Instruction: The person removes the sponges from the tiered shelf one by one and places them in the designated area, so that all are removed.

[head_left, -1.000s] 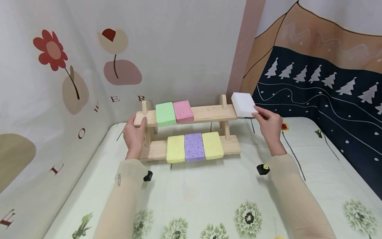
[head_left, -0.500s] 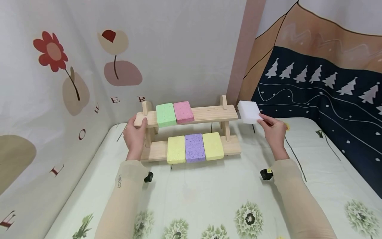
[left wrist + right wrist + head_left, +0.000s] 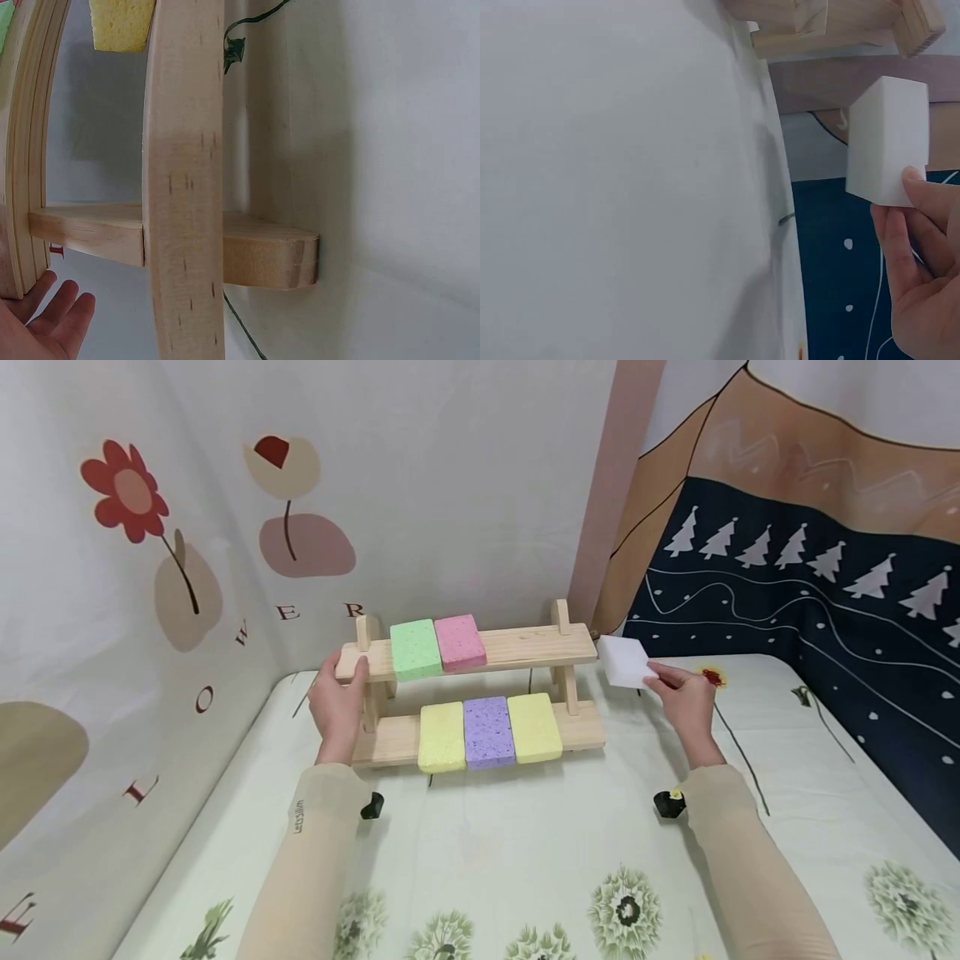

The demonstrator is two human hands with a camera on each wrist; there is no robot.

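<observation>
Off the right end of the upper shelf (image 3: 528,646), near its front corner, a white block (image 3: 622,661) hangs in the air, apart from that shelf. The right hand (image 3: 684,700) pinches it by one end between thumb and fingers. Judging by its foam-like look, it is probably very light, slightly soft and not slippery; a hard squeeze might dent or crumble the corners, so a gentle hold across its broad faces should suffice. At the shelf's left end, the left hand (image 3: 336,706) grips the edge, thumb on top.
</observation>
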